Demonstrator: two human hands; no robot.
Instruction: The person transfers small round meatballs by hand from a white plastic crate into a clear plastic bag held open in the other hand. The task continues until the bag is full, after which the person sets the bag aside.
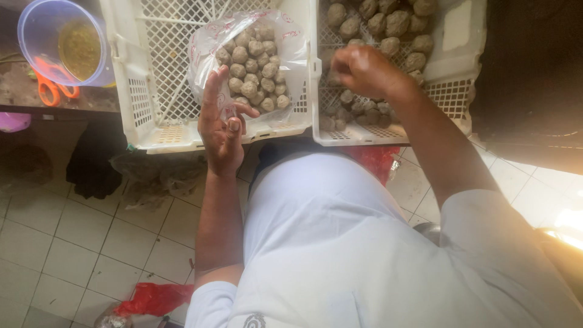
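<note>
Two white perforated plastic crates stand side by side at the table edge: the left crate (152,91) holds a clear plastic bag (252,54), and the right crate (452,91) holds loose brown-grey balls (388,27). The bag lies on its side, its long axis running from the far end of the crate toward the person, and its mouth appears to face the near rim, where the film is bunched. It is already well stocked with the same balls, so the step in hand is judged to be filling. The bag's mouth is held by the left hand (221,124), thumb pinched on the film and fingers extended. The right hand (364,70) is closed in a loose fist over the right crate; whether balls are enclosed cannot be told. The next move would seem to call for a short carry leftward, with the mouth kept open.
</note>
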